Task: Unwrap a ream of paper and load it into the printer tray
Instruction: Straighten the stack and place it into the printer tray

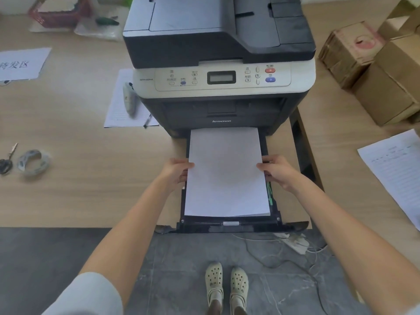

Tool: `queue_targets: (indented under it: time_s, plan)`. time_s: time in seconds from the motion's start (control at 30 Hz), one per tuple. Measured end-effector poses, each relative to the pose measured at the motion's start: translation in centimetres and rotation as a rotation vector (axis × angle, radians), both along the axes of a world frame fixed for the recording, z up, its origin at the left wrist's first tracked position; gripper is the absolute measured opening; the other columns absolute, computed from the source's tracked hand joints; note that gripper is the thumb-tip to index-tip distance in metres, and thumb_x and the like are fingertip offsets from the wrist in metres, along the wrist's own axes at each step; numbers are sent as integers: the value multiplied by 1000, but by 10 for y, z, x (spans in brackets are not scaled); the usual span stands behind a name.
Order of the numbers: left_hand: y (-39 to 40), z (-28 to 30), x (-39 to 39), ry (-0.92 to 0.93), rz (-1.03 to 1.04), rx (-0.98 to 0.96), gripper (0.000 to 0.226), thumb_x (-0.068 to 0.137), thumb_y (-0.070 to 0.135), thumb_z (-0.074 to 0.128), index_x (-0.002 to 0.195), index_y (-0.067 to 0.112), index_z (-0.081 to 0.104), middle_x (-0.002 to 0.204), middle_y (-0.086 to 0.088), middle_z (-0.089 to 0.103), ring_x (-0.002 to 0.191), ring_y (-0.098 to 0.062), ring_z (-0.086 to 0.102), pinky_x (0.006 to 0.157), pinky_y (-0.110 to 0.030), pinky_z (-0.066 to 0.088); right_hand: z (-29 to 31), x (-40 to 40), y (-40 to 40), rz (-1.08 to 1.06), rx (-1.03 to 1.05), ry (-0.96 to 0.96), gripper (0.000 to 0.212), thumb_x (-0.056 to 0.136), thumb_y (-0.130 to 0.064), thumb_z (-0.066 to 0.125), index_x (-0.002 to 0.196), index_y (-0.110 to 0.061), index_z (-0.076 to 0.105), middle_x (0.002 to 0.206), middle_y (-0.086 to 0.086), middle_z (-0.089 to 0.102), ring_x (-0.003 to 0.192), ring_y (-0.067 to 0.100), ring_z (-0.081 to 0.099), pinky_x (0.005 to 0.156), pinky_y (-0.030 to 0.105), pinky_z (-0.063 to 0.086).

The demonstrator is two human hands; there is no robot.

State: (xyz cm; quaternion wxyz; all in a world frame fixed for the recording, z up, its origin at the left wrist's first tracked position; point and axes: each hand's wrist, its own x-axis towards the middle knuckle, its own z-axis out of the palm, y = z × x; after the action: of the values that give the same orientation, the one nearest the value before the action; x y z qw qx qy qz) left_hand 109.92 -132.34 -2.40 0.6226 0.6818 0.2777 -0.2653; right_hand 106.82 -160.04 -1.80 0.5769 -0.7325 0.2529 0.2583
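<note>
A stack of white paper (226, 171) lies in the black printer tray (229, 226), which is pulled out from the base of the grey and black printer (218, 53). The far end of the stack reaches into the printer's slot. My left hand (176, 170) grips the stack's left edge, thumb on top. My right hand (276, 170) grips the right edge the same way. No wrapper is in view.
The printer stands on a wooden desk (79, 155). Left of it lie printed sheets (21, 63), a pen, keys (6, 163) and a tape roll (34, 162). Cardboard boxes (375, 71) and a form (397, 169) are on the right. A power strip (295, 242) and cables lie on the floor.
</note>
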Motion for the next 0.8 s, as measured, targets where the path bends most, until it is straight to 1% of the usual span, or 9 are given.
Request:
queue_targets:
  time_s: [0.13,0.23,0.37,0.43,0.47,0.53,0.63,0.73,0.8]
  plan:
    - [-10,-7,11,-46,27,127,36,81,-1,62,117,-5,55,97,-15,63,80,-25,63,74,-34,53,-5,11,7,-7,-37,-16,30,94,-4,47,123,-1,52,116,13,61,91,20,58,62,21,48]
    - [-15,-15,13,-63,21,185,38,79,-4,64,116,-7,56,108,-19,63,91,-30,61,80,-35,51,-13,16,10,-3,-108,0,29,93,-2,48,121,2,53,122,20,61,97,25,59,77,31,50]
    - [-16,-24,18,-103,-10,314,33,74,-2,68,107,-3,65,111,-19,67,98,-32,64,91,-37,52,-24,22,12,-2,-201,5,28,87,3,50,110,18,54,119,34,59,110,45,58,95,49,50]
    - [-18,-23,18,-134,-74,382,20,72,-5,66,90,2,68,93,-18,67,85,-30,63,83,-32,51,-31,26,11,-1,-251,3,28,82,4,51,102,22,54,105,37,63,98,49,61,87,53,52]
    - [-20,-22,18,-159,-105,404,14,71,-7,64,79,4,65,82,-16,62,74,-27,55,74,-28,46,-34,26,12,11,-288,-5,22,79,5,50,91,22,56,88,34,63,82,47,62,75,44,56]
    - [-21,-23,17,-203,-143,425,20,69,-9,62,71,9,53,74,-11,48,71,-20,39,68,-27,32,-36,27,16,44,-375,-34,11,75,6,48,65,5,52,66,17,44,62,29,43,54,25,33]
    - [-21,-26,17,-235,-169,451,29,69,-10,61,74,13,43,77,-8,40,76,-17,36,71,-28,27,-35,28,21,103,-494,-91,28,74,8,47,58,-12,37,60,8,33,54,19,31,51,21,17]
    - [-22,-28,18,-242,-187,460,30,70,-10,63,74,12,43,77,-8,40,75,-17,35,69,-28,28,-34,28,20,153,-639,-137,34,74,6,53,53,-11,32,54,3,31,48,16,31,49,20,22]
    - [-24,-29,18,-248,-206,471,29,71,-10,65,68,12,44,75,-9,40,73,-18,35,64,-27,28,-32,27,16,199,-719,-143,25,76,-3,59,56,-7,44,56,4,43,52,19,46,49,22,36]
